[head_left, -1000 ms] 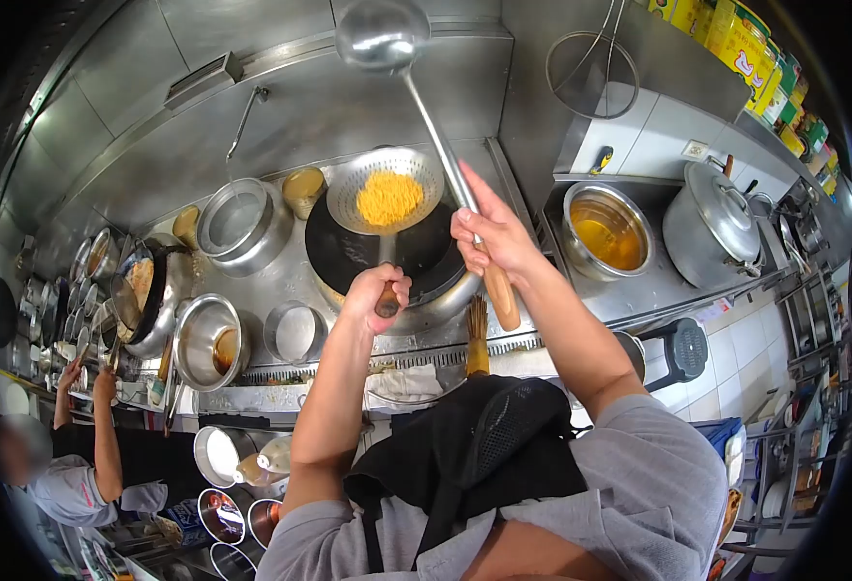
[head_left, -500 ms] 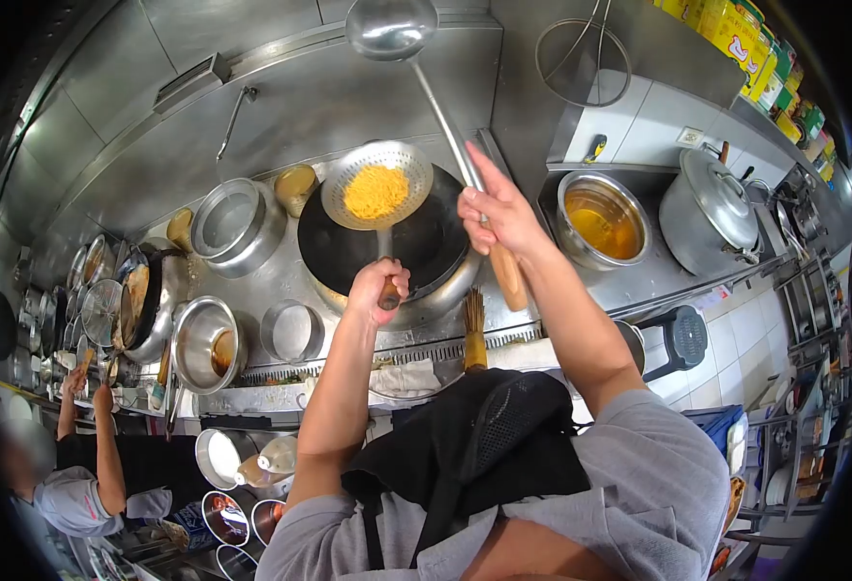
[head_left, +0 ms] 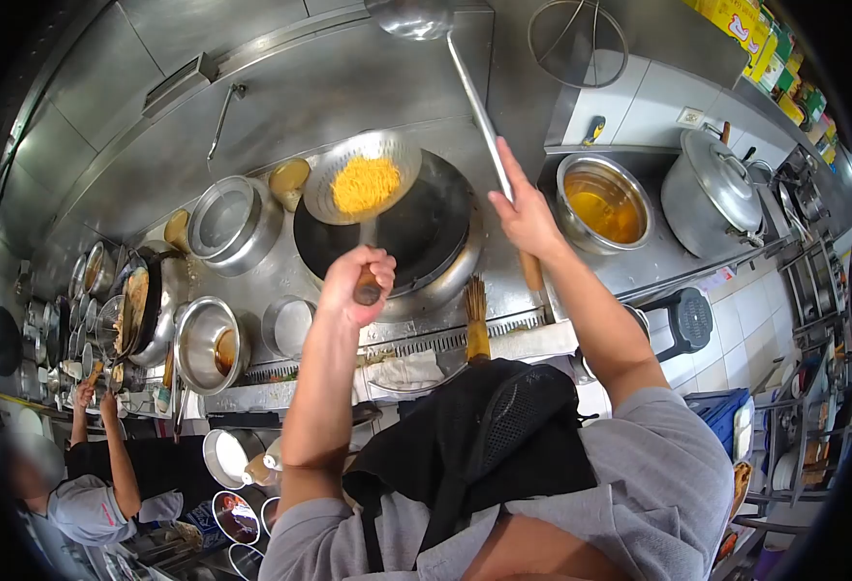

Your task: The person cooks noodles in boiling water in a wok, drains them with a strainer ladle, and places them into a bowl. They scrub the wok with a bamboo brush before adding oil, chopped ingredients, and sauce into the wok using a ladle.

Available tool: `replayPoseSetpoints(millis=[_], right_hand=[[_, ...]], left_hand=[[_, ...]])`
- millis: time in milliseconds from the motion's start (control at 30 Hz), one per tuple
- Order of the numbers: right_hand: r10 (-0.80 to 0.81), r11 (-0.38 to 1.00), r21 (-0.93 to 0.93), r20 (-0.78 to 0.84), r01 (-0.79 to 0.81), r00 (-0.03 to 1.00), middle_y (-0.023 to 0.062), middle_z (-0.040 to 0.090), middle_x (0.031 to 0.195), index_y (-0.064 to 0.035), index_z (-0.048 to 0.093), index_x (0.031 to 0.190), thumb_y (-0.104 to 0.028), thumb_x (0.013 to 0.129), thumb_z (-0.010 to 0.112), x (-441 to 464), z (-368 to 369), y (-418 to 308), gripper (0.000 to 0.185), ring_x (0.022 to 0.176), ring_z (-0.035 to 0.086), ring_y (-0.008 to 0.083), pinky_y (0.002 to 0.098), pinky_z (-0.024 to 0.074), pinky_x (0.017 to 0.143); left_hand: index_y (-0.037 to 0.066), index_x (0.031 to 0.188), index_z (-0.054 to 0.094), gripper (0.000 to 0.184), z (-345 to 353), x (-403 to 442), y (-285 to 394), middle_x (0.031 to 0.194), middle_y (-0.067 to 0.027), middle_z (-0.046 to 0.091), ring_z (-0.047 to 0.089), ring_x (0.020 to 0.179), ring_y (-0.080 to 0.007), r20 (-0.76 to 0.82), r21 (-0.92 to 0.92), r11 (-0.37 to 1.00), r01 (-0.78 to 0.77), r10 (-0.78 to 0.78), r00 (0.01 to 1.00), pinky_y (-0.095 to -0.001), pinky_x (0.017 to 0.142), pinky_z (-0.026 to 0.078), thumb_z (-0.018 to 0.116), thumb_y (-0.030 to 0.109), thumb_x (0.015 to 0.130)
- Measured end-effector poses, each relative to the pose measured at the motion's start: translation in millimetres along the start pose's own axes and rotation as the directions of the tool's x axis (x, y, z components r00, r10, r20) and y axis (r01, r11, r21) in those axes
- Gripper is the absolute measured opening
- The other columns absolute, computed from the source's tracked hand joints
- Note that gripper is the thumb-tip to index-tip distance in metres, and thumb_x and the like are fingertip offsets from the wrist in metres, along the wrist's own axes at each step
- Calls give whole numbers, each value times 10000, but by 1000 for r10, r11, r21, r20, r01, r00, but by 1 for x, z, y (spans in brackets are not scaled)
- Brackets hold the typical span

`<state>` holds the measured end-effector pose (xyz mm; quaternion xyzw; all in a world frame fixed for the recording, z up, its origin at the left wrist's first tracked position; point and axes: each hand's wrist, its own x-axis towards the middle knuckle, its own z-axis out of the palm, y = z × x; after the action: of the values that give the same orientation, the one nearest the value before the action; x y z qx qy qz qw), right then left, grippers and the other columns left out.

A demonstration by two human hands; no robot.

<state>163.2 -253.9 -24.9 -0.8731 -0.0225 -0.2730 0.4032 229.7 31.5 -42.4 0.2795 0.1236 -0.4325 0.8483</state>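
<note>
My left hand (head_left: 360,283) is closed round the wooden grip of a perforated skimmer (head_left: 402,155). A heap of yellow shredded food (head_left: 366,184) lies in its bowl, which hangs over the left part of a black wok (head_left: 437,223). The wok's visible inside is dark and bare. Further right, my right hand (head_left: 527,218) grips a long steel ladle (head_left: 476,102) with a wooden handle end. The ladle points up and away, its bowl cut off by the top of the view.
Right of the wok stands a steel pot of amber liquid (head_left: 605,211), then a lidded pot (head_left: 709,198). Steel bowls (head_left: 211,344) and a bamboo brush (head_left: 477,324) are nearby. A co-worker (head_left: 96,508) stands at lower left. A wire strainer (head_left: 578,85) hangs above.
My hands have moved apart. The skimmer with the yellow food has shifted left and tilted slightly, while the ladle has gone right and upward.
</note>
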Motion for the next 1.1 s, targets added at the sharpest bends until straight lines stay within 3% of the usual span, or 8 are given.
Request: replayPoseSetpoints(millis=[133,200,500,633,700,767,867,1100], right_hand=[[161,987,-14,-1,-161,987,204,609,1246,-216,163,1553,-38,916,539,-30,-18,12,761,920,653,324,342,487,833],[170,985,-5,-27,-171,985,228,565,1294,-223,147,1552,-53,921,539,-45,-23,14,762,965,639,389,370,492,837],[318,947,-7,-115,-321,941,238,642,1037,-199,140,1551,-58,887,564,-107,-21,48,800,659,615,346,411,499,678],[280,957,-58,-55,-283,958,266,576,1248,-158,218,1530,-49,883,564,-137,-18,75,742,1032,620,402,397,469,913],[389,920,54,-5,-388,921,266,518,1341,-137,238,1521,-39,881,564,-144,-22,80,725,1214,536,403,385,413,1014],[428,902,17,87,-430,900,258,514,1355,-122,231,1521,-29,875,565,-153,-35,84,733,1254,515,390,388,407,1025],[346,938,-50,40,-344,937,263,496,1369,-129,223,1526,-29,876,570,-157,-35,106,744,1259,503,401,394,401,1029],[397,918,3,45,-397,917,264,500,1363,-134,221,1525,-35,881,562,-143,-24,74,735,1210,534,416,403,412,1005]], left_hand=[[11,993,491,230,69,-37,31,738,-76,522,492,534,-116,64,405,850,-337,341,938,-269,441,430,595,-10,789],[6,1084,463,313,100,-51,67,765,-60,526,489,549,-101,194,512,726,-459,423,885,-251,449,424,590,11,798],[5,1173,470,350,119,-39,131,770,-69,549,511,541,-115,357,616,448,-648,575,737,-254,457,435,561,24,836],[19,1095,478,279,9,9,22,694,-94,543,522,491,-152,178,565,603,-564,578,797,-277,432,452,552,-6,827],[17,1044,485,232,-13,18,8,674,-67,506,489,498,-127,-29,292,931,-218,236,971,-259,436,447,559,-2,825],[15,989,494,198,-16,18,29,659,-43,473,462,505,-113,-123,92,993,-80,91,988,-250,438,436,562,-17,806],[-3,1011,512,236,37,-8,44,659,-75,512,501,509,-131,94,640,608,-469,544,834,-254,428,436,564,-3,781],[-17,1095,482,271,181,-41,157,819,-96,551,488,536,-91,367,464,643,-609,486,793,-218,468,409,577,51,851]])
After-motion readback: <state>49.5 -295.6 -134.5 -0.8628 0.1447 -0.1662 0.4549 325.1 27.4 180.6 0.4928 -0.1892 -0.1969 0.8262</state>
